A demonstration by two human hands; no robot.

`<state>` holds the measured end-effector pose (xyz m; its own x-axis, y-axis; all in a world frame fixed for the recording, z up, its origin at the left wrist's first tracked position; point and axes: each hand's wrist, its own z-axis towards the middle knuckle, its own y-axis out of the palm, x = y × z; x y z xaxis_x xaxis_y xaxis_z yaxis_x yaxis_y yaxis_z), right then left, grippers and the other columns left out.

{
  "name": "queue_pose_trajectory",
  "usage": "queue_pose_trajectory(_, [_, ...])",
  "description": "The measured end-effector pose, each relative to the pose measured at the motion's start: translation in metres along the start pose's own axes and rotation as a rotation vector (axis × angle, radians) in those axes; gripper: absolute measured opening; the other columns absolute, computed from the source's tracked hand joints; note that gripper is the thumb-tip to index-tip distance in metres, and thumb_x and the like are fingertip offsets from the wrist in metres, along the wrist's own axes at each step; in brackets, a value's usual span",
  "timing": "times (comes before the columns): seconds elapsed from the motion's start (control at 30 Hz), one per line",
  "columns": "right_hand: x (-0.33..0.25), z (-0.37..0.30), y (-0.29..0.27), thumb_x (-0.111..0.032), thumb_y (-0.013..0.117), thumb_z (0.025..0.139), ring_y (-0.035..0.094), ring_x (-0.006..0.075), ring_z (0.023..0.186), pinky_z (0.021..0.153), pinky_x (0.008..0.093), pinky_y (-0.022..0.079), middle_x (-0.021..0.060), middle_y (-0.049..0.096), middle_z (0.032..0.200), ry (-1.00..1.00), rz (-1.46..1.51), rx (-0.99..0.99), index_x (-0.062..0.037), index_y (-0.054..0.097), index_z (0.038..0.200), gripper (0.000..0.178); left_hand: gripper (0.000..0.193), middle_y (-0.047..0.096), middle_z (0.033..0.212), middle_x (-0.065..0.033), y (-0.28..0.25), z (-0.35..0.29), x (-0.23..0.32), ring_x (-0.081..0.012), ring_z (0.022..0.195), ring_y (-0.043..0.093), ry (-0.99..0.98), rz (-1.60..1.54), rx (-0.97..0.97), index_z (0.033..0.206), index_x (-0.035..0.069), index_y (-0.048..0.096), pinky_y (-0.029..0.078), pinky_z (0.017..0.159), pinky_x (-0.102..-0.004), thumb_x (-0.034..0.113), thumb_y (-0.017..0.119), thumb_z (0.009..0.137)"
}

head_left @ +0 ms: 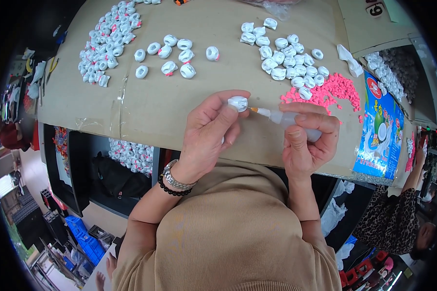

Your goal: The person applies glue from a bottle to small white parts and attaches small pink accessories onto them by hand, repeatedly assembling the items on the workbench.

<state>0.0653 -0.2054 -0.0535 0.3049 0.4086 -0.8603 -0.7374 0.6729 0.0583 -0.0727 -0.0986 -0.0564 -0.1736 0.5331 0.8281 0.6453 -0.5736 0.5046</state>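
White pieces [289, 61] (some pink-edged), pink bits [342, 92], whitish bottle [289, 118], orange tip [254, 109], leopard-spotted garment [389, 223].

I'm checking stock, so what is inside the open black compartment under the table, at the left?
A black bag and a heap of small white parts show. The heap's lower layers and the bag's contents are covered.

tan ribbed top [233, 228], short sleeves [326, 264]; silver link-band watch [180, 184], black beaded bracelet [175, 192] on left wrist [185, 169].
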Motion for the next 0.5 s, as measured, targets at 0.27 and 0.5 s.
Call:
queue_pose_trajectory(0.27, [-0.005,0.004,-0.011,-0.010,0.069,0.084,0.053,0.0120,0.067,0.054,0.0217,0.041,0.0191,0.063,0.098,0.127,0.132,0.106,-0.0043,0.049,0.097,0.025,0.028,0.061,0.092,-0.0033,0.001,0.000,0.002,-0.0028,0.054,0.041,-0.014,-0.020,-0.018,0.119,0.003,0.056,0.028,0.044,-0.0174,0.020,0.051,0.097])
queue_pose_trajectory(0.5, [-0.005,0.018,-0.059,-0.001,0.074,0.073,0.060,0.0170,0.076,0.063,0.0273,0.049,0.0136,0.060,0.099,0.265,0.298,0.251,-0.0030,0.052,0.105,0.039,0.031,0.061,0.091,-0.0047,0.002,-0.001,0.003,-0.0030,0.053,0.041,-0.021,0.003,-0.004,0.120,0.000,0.055,0.028,0.042,-0.0177,0.021,0.051,0.097])
